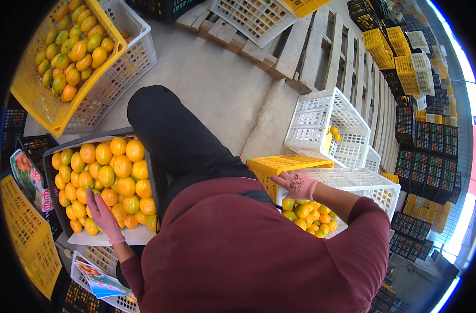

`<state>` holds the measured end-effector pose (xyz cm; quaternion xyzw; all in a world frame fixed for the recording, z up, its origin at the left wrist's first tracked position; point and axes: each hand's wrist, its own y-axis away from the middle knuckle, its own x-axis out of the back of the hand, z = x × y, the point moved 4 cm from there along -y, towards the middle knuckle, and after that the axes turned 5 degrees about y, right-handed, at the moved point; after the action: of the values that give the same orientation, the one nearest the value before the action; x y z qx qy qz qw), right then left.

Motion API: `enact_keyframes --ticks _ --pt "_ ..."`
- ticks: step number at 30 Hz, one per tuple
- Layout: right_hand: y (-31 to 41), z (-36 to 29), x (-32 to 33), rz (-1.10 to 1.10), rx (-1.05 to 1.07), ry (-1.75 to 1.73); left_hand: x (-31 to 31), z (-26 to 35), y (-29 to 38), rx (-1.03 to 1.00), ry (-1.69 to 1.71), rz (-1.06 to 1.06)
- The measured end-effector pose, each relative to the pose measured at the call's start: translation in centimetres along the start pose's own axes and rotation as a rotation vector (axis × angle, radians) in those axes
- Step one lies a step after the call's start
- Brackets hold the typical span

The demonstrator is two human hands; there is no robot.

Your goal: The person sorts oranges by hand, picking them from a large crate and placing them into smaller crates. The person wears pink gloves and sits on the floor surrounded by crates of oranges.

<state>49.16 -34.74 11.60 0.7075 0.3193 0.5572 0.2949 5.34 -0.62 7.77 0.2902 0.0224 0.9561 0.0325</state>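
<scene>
My left hand (pixel 105 219), in a pink glove, lies with its fingers extended along the near side of a packed black crate (pixel 156 184). Rows of orange and greenish citrus fruits (pixel 107 176) fill that crate, and a white liner (pixel 116 238) sticks out at its edge. No fruit shows in this hand. My right hand (pixel 298 186), also pink-gloved with a dark print on its back, is at the edge of a yellow crate (pixel 263 172). Loose citrus fruits (pixel 310 217) lie just below it, beside a white crate (pixel 347 178). Its grip is unclear because the fingers are partly hidden.
A tilted yellow crate of fruit (pixel 75 54) rests on a white crate (pixel 124 64) at upper left. Another white crate (pixel 312 117) with a few fruits stands by wooden pallets (pixel 296 51). Printed sheets (pixel 103 277) lie at lower left. Stacked crates (pixel 425 156) line the right.
</scene>
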Motion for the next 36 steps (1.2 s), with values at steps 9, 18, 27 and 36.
enact_keyframes --ticks 9,18,27,36 --pt "-0.5 11.4 8.2 0.141 -0.397 0.364 -1.9 -0.4 0.3 -0.022 0.047 -0.159" --pt "-1.1 11.8 8.0 0.009 -0.351 0.354 -2.7 1.0 0.0 -0.04 0.025 -0.13" --pt "5.0 11.4 4.1 0.852 -0.675 -0.214 -2.7 2.6 -2.0 -0.135 -0.023 -0.214" --pt "27.8 12.6 -5.7 2.278 -1.827 -0.873 -4.7 4.4 -3.3 -0.301 0.016 -0.198"
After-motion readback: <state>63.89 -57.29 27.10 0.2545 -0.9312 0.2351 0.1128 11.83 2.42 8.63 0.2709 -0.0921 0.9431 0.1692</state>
